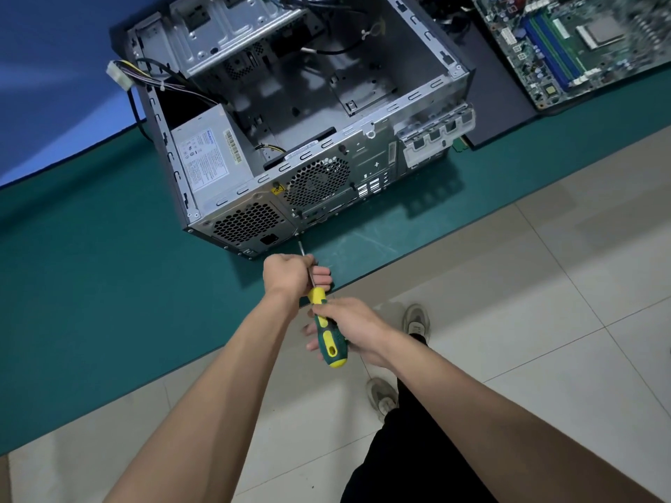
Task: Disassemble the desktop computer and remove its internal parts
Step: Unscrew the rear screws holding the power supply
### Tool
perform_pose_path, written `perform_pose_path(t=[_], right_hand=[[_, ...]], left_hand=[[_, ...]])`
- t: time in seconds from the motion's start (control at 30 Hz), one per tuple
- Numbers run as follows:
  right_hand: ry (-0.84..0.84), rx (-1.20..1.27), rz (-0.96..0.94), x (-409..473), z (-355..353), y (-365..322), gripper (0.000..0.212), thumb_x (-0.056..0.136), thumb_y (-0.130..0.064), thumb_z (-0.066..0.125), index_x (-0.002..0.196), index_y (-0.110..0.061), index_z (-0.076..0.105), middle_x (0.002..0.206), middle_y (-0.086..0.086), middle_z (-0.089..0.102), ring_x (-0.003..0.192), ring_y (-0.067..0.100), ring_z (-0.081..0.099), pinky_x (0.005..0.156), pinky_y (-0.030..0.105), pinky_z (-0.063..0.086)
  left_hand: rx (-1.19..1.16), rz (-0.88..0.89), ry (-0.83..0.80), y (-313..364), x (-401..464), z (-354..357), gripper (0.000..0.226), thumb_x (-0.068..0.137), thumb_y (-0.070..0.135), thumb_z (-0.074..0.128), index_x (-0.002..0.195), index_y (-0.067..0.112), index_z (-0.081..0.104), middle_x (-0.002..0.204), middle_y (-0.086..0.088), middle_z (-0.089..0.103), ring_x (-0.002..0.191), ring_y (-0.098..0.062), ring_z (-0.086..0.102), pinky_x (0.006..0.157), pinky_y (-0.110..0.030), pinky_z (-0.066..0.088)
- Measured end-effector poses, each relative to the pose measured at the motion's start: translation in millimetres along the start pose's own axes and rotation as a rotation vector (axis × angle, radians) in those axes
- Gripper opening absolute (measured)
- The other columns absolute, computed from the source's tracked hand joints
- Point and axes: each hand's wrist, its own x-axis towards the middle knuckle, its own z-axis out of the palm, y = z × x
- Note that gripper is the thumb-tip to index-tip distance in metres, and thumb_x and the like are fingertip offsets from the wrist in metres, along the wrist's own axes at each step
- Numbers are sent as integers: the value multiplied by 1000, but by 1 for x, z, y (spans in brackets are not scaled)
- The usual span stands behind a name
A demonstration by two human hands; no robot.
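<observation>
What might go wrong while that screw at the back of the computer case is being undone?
The tip of the green-and-yellow screwdriver could slip off the screw at the rear corner of the open grey metal computer case and jab the left hand steadying its shaft. The freed screw could roll off the green mat onto the floor.

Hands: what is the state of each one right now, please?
Left hand: closed around the screwdriver shaft.
Right hand: closed on its handle.

— Where are the arms?
— Both stretched forward, bare, converging.
— Left hand (290, 274)?
— Farther out, fingers curled round the shaft of the screwdriver (325, 326).
— Right hand (348, 330)?
— Nearer, wrapped round the handle, wrist bent inward.
</observation>
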Motion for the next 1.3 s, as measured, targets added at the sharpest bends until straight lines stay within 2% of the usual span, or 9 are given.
perform_pose_path(t=[0.2,0.4,0.5,0.63,0.73,0.83,1.03,1.17,1.3], right_hand=[[224,-146,-149,3,3,4,26,81,-24,74,68,-16,54,67,2,60,60,15,55,61,27,44],[-20,-36,43,-1,5,1,17,96,-32,48,91,-18,55,74,2,69,57,20,66,53,23,51],[57,-119,-37,1,7,5,16,95,-25,54,80,-18,53,74,2,67,55,14,63,51,18,47],[193,-234,-138,4,4,8,26,85,-34,69,72,-20,51,79,5,64,72,17,60,67,28,46],[7,-165,-39,0,4,7,17,92,-39,56,85,-25,51,79,2,66,62,16,63,58,23,49],[-68,-86,55,0,7,9,10,97,-27,44,100,-20,50,81,2,66,62,16,64,56,25,51],[132,-259,-86,5,7,15,26,86,-30,66,73,-19,46,84,5,64,70,17,55,58,26,45],[-20,-165,7,1,3,15,14,88,-34,60,86,-22,53,75,-2,63,65,12,59,56,23,48],[-90,-98,50,1,2,16,4,93,-19,54,95,-15,54,87,8,63,73,20,61,55,29,55]], left_hand=[[357,164,52,-5,6,-15,28,82,16,71,60,5,58,55,-9,61,47,-23,54,55,-34,54],[154,111,63,-14,5,-10,27,93,10,54,68,4,60,45,-4,58,37,-16,53,44,-26,49],[200,126,69,-18,5,-9,29,93,17,55,66,7,59,48,-2,58,45,-20,55,56,-32,51],[435,194,111,-13,3,-14,32,82,19,70,54,10,57,48,0,59,48,-20,53,58,-32,52],[275,100,38,-13,1,-11,29,91,7,57,62,7,54,47,-4,57,42,-19,53,52,-30,51],[206,67,27,-14,-2,-8,26,95,3,46,70,4,53,51,-8,54,40,-19,52,51,-33,52],[570,178,163,-10,-3,-12,24,82,21,68,65,11,55,68,-8,66,69,-29,63,71,-41,56],[356,134,95,-11,-5,-7,24,92,5,53,69,9,48,55,-8,61,46,-22,59,56,-34,56],[292,94,44,-12,-7,-6,23,97,4,41,76,6,50,57,-10,59,44,-21,56,48,-30,51]])
